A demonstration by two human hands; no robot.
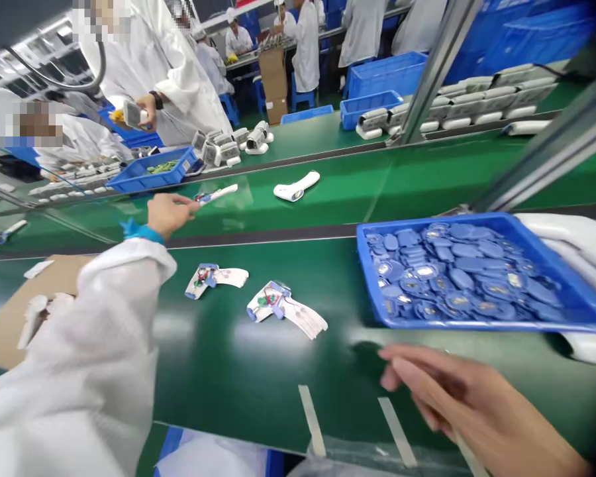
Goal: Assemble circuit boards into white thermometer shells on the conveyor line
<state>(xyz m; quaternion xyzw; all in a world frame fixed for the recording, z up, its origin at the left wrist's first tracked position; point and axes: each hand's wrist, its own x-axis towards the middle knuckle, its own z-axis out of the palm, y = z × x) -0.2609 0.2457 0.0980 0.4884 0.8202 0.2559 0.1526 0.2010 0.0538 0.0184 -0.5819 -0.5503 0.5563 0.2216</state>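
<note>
My left hand (171,213), with a blue band at its wrist, reaches over the far green belt. Its fingers are closed on one end of an opened white thermometer-gun housing (218,194) with coloured parts inside. Two similar open housings with wires, a nearer one (291,309) and a farther one (216,278), lie on the green bench. My right hand (457,391), slightly blurred, hovers above the bench's near right part. Its fingers are loosely bent and partly apart, and nothing shows between them. Just beyond it stands a blue tray (377,306) full of blue oval pieces.
A white thermometer-gun body (297,186) lies on the far belt (347,199). Cardboard (0,324) with white parts is at left; white housings (576,245) sit beside the tray. Metal posts (440,66) rise at right. Across the belt, a person in white (149,59) holds a device.
</note>
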